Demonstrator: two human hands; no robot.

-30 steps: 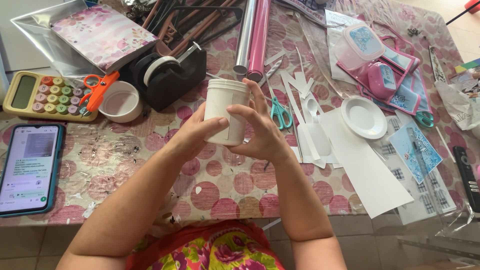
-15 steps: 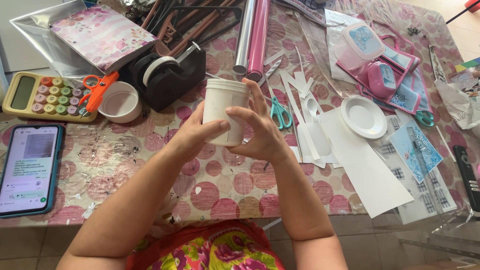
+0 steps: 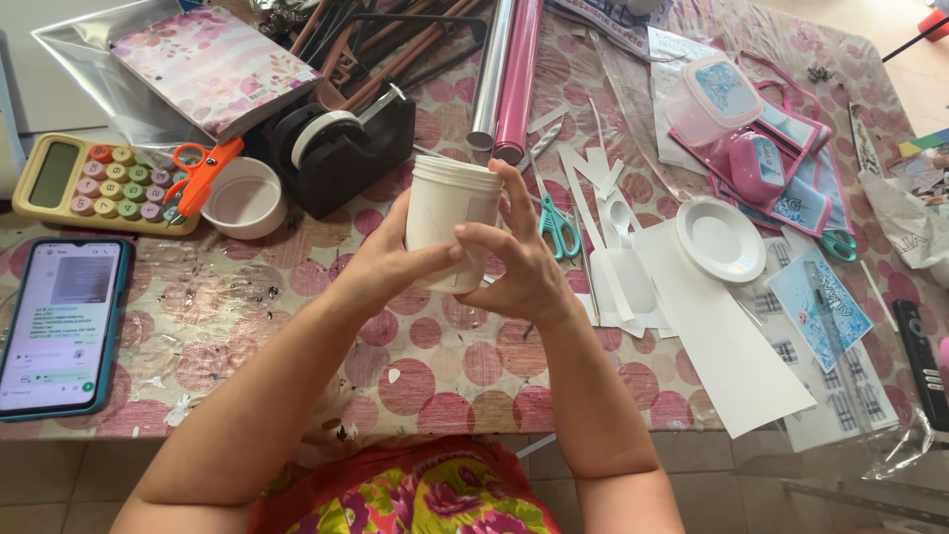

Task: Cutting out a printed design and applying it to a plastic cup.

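Both hands hold a white plastic jar (image 3: 450, 222) upright above the middle of the table (image 3: 435, 376), which wears a cloth of pink dots. The left hand (image 3: 381, 265) wraps the jar's left side, thumb across its front, fingers curled close around the wall. The right hand (image 3: 519, 267) cups the right side, its fingers (image 3: 516, 203) reaching up near the threaded rim. The jar has no lid on.

Toward the far left edge lie a yellow calculator (image 3: 94, 181) with coloured keys and orange-handled scissors (image 3: 205, 174), whose tip rests on a white lid (image 3: 242, 198). Just beyond the jar stands a black tape dispenser (image 3: 341, 143). A phone in a teal case (image 3: 61, 326) lies at the near left edge, screen lit. To the right of the hands are teal-handled scissors (image 3: 559, 222), white paper cutouts (image 3: 618, 257), a small white plate (image 3: 720, 237) and a large white sheet (image 3: 732, 356) that overhangs the near edge.
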